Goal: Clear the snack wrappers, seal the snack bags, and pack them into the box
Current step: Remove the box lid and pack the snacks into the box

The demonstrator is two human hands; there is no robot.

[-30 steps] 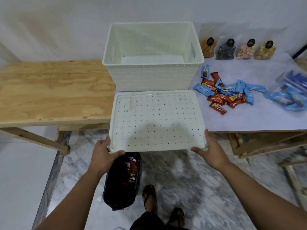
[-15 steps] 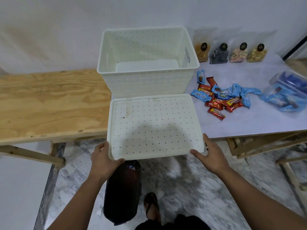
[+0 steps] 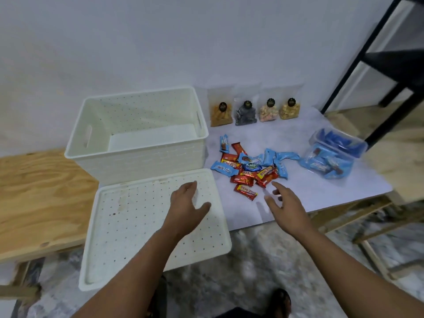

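Note:
An empty white perforated box (image 3: 137, 143) stands on the table's back left. Its white lid (image 3: 128, 228) lies flat in front, overhanging the table's front edge. My left hand (image 3: 185, 207) hovers open over the lid's right part. My right hand (image 3: 283, 203) is open, fingers spread, just in front of a pile of red and blue snack wrappers (image 3: 250, 171). Several clear snack bags (image 3: 254, 110) with black labels lean against the wall. A clear bag of blue snacks (image 3: 328, 162) lies to the right.
A bare plywood bench (image 3: 39, 198) adjoins the white table (image 3: 321, 193) on the left. A clear tub with blue packets (image 3: 341, 143) sits at the right. A black metal shelf frame (image 3: 387, 72) rises at far right. Marble floor lies below.
Both hands have let go of the lid, which now rests on the table. They moved up and right, the right hand reaching the wrapper pile. The view shifted right.

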